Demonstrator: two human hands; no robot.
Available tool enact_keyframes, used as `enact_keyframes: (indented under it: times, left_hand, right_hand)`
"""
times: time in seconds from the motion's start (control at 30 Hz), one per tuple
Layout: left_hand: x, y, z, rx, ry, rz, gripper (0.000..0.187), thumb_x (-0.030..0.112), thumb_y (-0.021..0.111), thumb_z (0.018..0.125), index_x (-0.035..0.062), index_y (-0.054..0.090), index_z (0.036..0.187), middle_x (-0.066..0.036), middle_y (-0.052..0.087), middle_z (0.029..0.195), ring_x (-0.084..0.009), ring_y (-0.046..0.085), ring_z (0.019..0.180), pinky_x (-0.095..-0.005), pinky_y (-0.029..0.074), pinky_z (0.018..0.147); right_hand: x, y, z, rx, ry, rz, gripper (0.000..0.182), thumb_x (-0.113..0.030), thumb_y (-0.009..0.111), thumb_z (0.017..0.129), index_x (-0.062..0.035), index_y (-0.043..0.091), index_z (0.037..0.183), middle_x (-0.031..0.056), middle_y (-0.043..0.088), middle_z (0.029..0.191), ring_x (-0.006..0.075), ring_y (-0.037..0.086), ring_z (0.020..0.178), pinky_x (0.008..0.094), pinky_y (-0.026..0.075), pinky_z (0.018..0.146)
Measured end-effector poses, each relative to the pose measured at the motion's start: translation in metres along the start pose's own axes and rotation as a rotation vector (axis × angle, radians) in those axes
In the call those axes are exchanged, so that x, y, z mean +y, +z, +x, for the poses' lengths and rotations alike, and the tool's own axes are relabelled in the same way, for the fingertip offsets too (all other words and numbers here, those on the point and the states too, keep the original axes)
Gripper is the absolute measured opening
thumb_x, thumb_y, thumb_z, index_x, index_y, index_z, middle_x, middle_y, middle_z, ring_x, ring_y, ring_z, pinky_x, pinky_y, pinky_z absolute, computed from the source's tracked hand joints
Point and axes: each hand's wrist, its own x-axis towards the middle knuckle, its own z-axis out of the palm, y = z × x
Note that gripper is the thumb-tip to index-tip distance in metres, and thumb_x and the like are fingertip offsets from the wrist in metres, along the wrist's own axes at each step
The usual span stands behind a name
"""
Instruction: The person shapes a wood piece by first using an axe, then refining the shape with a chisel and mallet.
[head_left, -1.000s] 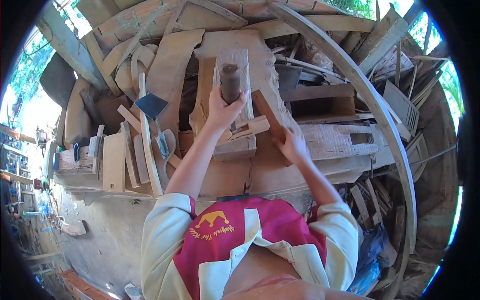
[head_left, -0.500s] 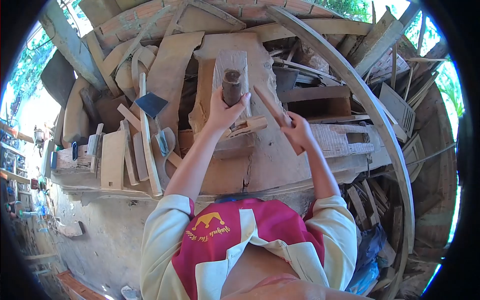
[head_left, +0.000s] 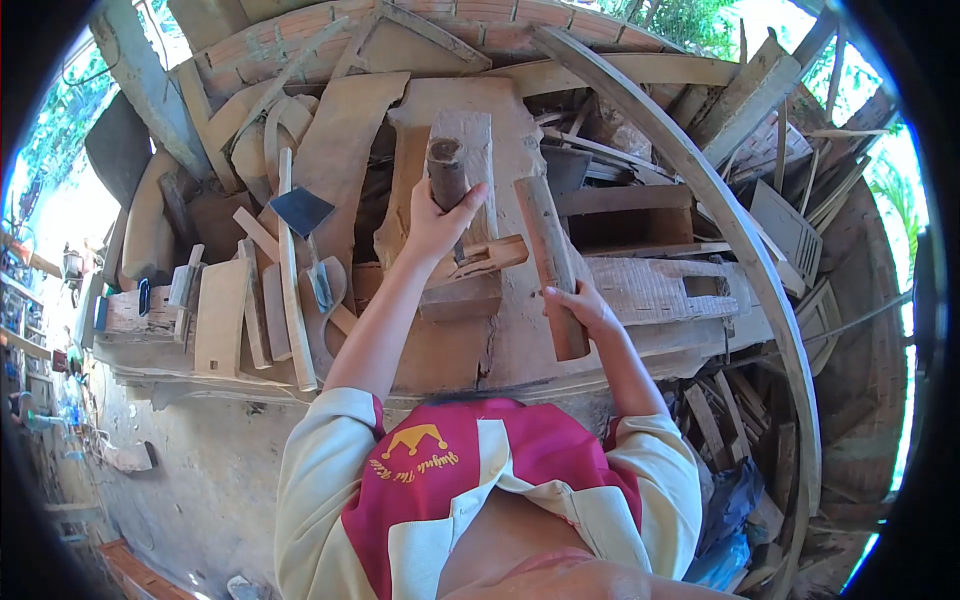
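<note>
My left hand (head_left: 437, 225) is wrapped round the thick dark wooden handle of a chisel (head_left: 447, 172), held nearly upright. Its narrow blade comes down onto a small notched piece of wood (head_left: 492, 257), which lies across a wooden block (head_left: 460, 302); the exact spot where the tip meets the wood is hard to make out. To the right, my right hand (head_left: 580, 306) grips a long flat wooden bar (head_left: 546, 240) near its lower end. The bar stands apart from the chisel, its far end pointing away from me.
A thick upright-grained beam (head_left: 470, 130) lies behind the work. Boards and a dark square plate (head_left: 302, 211) lean on the left. A rough plank with a rectangular slot (head_left: 650, 285) lies right. A long curved timber (head_left: 720, 190) arches over the right side.
The wooden bar has swung down and turned its broad face up, with my right hand moving lower and slightly left. My left hand and the chisel have shifted slightly left.
</note>
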Motion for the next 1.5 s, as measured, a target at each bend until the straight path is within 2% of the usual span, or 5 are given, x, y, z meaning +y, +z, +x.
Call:
enact_keyframes:
  times: [0.23, 0.67, 0.83, 0.97, 1.5]
  left_hand:
    - [0.006, 0.005, 0.002, 0.038, -0.031, -0.058, 0.023, 0.017, 0.066, 0.077, 0.006, 0.048, 0.067, 0.002, 0.049, 0.053, -0.0054, 0.045, 0.044, -0.0209, 0.035, 0.041]
    - [0.007, 0.004, 0.004, 0.059, -0.018, -0.051, 0.019, 0.012, 0.063, 0.079, 0.0062, 0.047, 0.069, 0.001, 0.048, 0.053, -0.0068, 0.044, 0.044, -0.0216, 0.034, 0.042]
    - [0.007, 0.001, 0.006, 0.046, 0.009, -0.053, 0.018, 0.009, 0.06, 0.081, 0.0065, 0.045, 0.072, 0.0, 0.046, 0.052, -0.0085, 0.043, 0.043, -0.0224, 0.033, 0.042]
    - [0.007, 0.002, 0.008, 0.073, -0.018, -0.072, 0.018, 0.009, 0.06, 0.081, 0.0067, 0.045, 0.07, 0.0, 0.046, 0.051, -0.0085, 0.043, 0.042, -0.0226, 0.033, 0.042]
    - [-0.003, 0.007, 0.006, 0.061, -0.028, -0.02, 0.02, 0.015, 0.066, 0.078, 0.0053, 0.05, 0.069, 0.004, 0.047, 0.056, -0.0028, 0.041, 0.048, -0.0202, 0.032, 0.043]
  right_hand:
    - [0.004, 0.0, 0.022, 0.101, -0.348, -0.304, 0.061, -0.03, 0.072, 0.07, 0.0091, 0.047, 0.111, 0.0124, 0.061, 0.087, 0.0166, 0.059, 0.077, 0.0289, 0.047, 0.071]
    - [-0.036, 0.022, 0.019, -0.142, -0.305, -0.082, 0.064, -0.026, 0.056, 0.085, 0.0048, 0.025, 0.132, 0.0137, 0.058, 0.09, 0.0182, 0.061, 0.062, 0.0276, 0.049, 0.058]
    - [-0.035, 0.004, 0.041, -0.127, -0.319, -0.396, 0.074, -0.036, 0.055, 0.085, 0.0017, 0.016, 0.136, 0.0215, 0.044, 0.122, 0.0256, 0.05, 0.107, 0.0317, 0.039, 0.089]
    - [-0.036, 0.009, 0.029, -0.072, -0.291, -0.544, 0.08, -0.04, 0.06, 0.079, 0.0014, 0.021, 0.135, 0.0235, 0.038, 0.129, 0.027, 0.036, 0.122, 0.0317, 0.029, 0.098]
    - [-0.103, -0.005, 0.038, -0.121, -0.393, -0.949, 0.05, -0.031, 0.051, 0.084, 0.0022, 0.04, 0.119, 0.0225, 0.056, 0.103, 0.0311, 0.055, 0.096, 0.0366, 0.041, 0.081]
